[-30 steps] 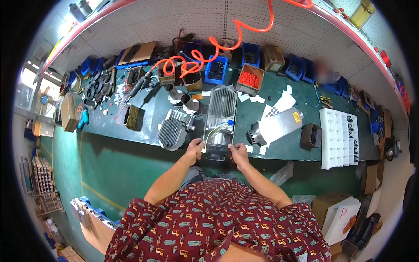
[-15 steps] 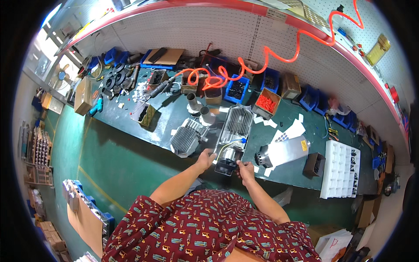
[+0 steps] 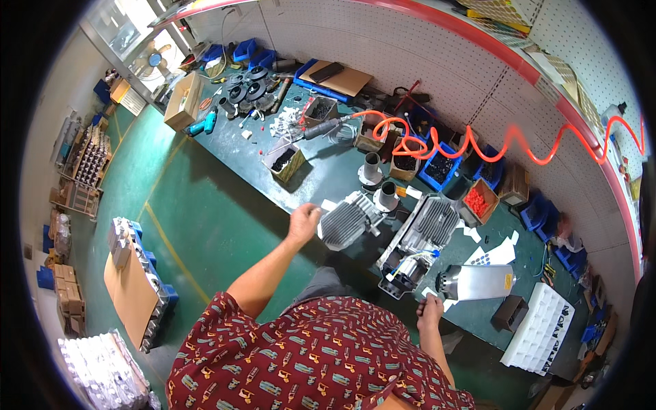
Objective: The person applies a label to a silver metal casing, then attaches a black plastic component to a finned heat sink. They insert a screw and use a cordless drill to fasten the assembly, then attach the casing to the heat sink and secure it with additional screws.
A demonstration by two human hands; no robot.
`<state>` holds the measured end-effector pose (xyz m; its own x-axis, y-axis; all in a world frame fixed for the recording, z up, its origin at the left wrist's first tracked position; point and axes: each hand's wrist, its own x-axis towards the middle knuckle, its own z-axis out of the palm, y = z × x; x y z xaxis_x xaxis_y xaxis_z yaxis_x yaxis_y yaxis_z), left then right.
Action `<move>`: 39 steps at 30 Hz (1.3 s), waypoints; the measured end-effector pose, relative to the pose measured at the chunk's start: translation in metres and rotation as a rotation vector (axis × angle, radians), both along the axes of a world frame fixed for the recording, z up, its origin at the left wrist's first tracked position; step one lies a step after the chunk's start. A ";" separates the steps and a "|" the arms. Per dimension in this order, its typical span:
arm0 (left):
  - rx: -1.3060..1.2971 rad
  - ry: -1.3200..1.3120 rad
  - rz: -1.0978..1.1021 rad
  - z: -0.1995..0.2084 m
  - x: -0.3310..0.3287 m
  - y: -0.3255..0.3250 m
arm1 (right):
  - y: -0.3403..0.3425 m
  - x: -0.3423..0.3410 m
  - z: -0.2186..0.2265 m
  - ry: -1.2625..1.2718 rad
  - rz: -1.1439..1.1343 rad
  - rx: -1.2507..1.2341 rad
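Note:
My left hand (image 3: 304, 222) is beside a grey finned metal housing (image 3: 344, 223), its fingers loosely bent and seemingly apart, with nothing seen in them. Whether its fingertips touch the housing I cannot tell. My right hand (image 3: 430, 312) hovers at the table's front edge, fingers half bent and holding nothing that I can see. Between the hands lies a longer finned motor unit (image 3: 427, 229), its open front end showing wires and a blue connector (image 3: 435, 253). A silver cylinder with a black end (image 3: 482, 282) rests right of it. Two flanged metal tubes (image 3: 371, 169) stand behind the small housing.
An orange coiled air hose (image 3: 502, 154) hangs across the back. Blue bins, a box of red parts (image 3: 476, 203) and a box of dark parts (image 3: 283, 160) stand on the green table. White foam tray (image 3: 538, 328) lies at the right; a loaded cart (image 3: 130, 294) stands left.
Both hands have let go of the long motor unit. My left hand has moved left to the small finned housing, my right hand off toward the table edge. The view has turned left.

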<state>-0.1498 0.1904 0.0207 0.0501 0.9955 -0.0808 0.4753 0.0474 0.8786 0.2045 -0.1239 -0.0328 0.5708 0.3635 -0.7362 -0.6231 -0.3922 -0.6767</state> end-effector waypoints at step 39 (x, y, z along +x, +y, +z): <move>0.566 1.127 -1.248 -0.053 0.247 0.415 | -0.060 -0.182 0.065 -0.255 -0.387 -0.521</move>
